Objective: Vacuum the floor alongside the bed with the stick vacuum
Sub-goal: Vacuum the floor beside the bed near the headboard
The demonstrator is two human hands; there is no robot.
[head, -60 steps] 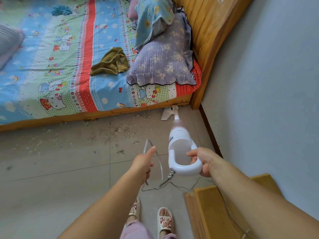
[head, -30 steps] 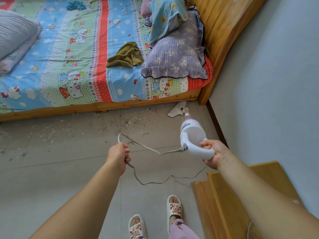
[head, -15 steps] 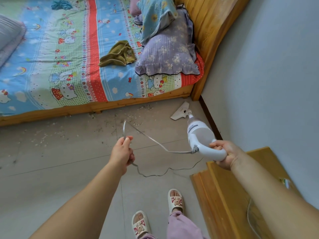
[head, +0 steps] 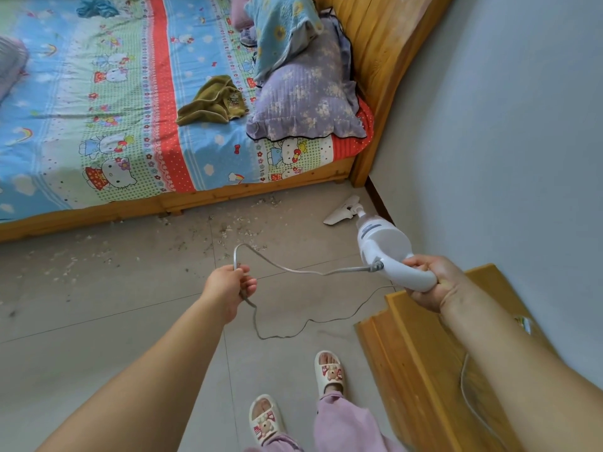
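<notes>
Right hand (head: 430,282) grips the stick vacuum (head: 385,246); left hand (head: 228,288) holds its cord (head: 293,270). Crumbs (head: 241,230) beside the bed frame (head: 182,203) remain, seemingly most.

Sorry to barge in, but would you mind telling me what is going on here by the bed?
A person is vacuuming the floor beside the bed. The right hand grips the handle of the white stick vacuum, whose head sits on the floor near the wall corner. The left hand holds a loop of the power cord up. Debris lies scattered along the bed frame.
</notes>
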